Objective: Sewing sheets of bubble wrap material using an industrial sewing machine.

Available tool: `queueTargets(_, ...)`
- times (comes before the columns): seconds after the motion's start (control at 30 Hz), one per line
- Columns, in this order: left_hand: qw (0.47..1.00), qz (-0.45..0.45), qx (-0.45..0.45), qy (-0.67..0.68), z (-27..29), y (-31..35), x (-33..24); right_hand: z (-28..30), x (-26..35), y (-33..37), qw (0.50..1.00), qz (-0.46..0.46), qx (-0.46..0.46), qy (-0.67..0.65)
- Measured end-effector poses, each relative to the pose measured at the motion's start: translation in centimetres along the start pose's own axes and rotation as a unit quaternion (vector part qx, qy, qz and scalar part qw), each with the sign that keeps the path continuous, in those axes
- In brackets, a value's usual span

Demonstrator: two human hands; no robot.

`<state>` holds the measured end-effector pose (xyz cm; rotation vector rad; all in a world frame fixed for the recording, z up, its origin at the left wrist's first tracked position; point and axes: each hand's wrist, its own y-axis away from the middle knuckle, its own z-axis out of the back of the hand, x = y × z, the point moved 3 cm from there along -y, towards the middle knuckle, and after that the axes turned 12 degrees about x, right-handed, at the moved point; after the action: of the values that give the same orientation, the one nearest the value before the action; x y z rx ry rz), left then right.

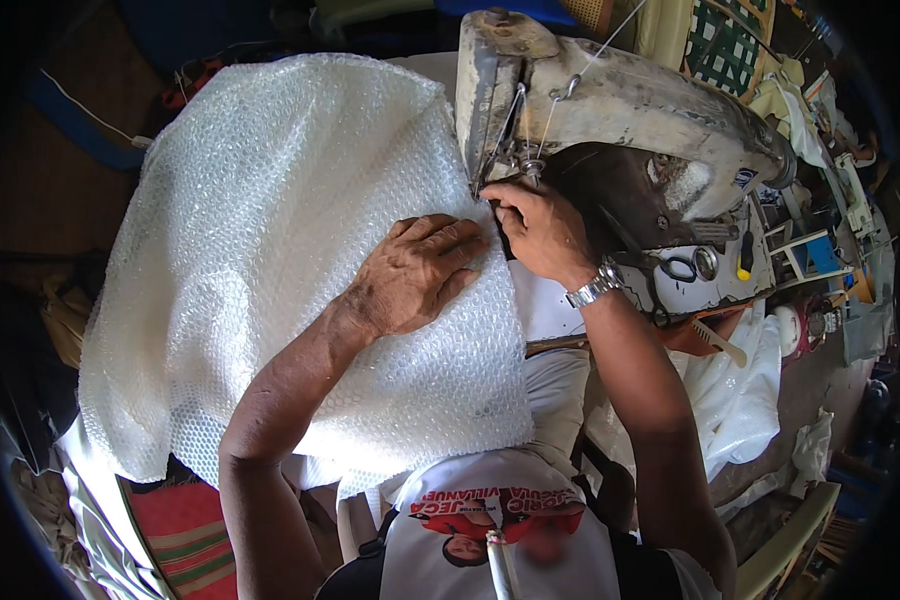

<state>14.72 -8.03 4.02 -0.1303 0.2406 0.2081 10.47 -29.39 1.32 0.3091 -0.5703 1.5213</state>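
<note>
Left hand (415,275), palm down with the forearm slanting up from the lower left, rests on a large sheet of bubble wrap (270,250); its fingers are loosely bent, close together and not gripping. The sheet drapes across the left and centre, its right edge running up to the front of a worn sewing machine (660,110). Right hand (545,232), wrist angled inward beneath a metal watch (595,285), reaches to the needle area, index finger extended and other fingers curled; whether the fingertips pinch anything cannot be told. Farther right, scissors (679,269) lie beside the machine.
</note>
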Motion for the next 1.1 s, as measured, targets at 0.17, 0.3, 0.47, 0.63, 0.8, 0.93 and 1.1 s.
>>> queueTargets(0.17, 1.000, -0.003, -0.002, 0.017, 0.1, 0.3, 0.2, 0.6, 0.9, 0.2, 0.997, -0.023, 0.061, 0.036)
queueTargets(0.3, 1.000, -0.012, -0.005, 0.015, 0.1, 0.2, 0.1, 0.3, 0.2, 0.0, 0.999, -0.018, 0.021, -0.040)
queueTargets(0.47, 1.000, 0.001, 0.002, 0.029, 0.3, 0.0, 0.0, 0.6, 0.6, -1.7, 0.997, -0.081, -0.001, -0.004)
queueTargets(0.63, 0.999, -0.002, 0.004, 0.032, -0.5, -0.6, 0.3, 0.4, -1.0, -3.8, 0.985, -0.143, 0.097, 0.022)
queueTargets(0.8, 0.998, -0.002, -0.003, 0.064, -0.4, -1.0, 0.2, -0.4, -1.3, -4.7, 0.982, -0.142, 0.109, 0.056)
queueTargets(0.93, 0.998, 0.017, -0.005, 0.062, -0.2, -0.8, -0.7, -0.4, -1.0, -3.8, 0.992, -0.070, 0.100, 0.037)
queueTargets(1.1, 0.997, -0.002, 0.026, 0.075, -0.1, -0.6, -0.9, 0.1, -0.8, -4.0, 0.990, -0.021, 0.132, 0.036)
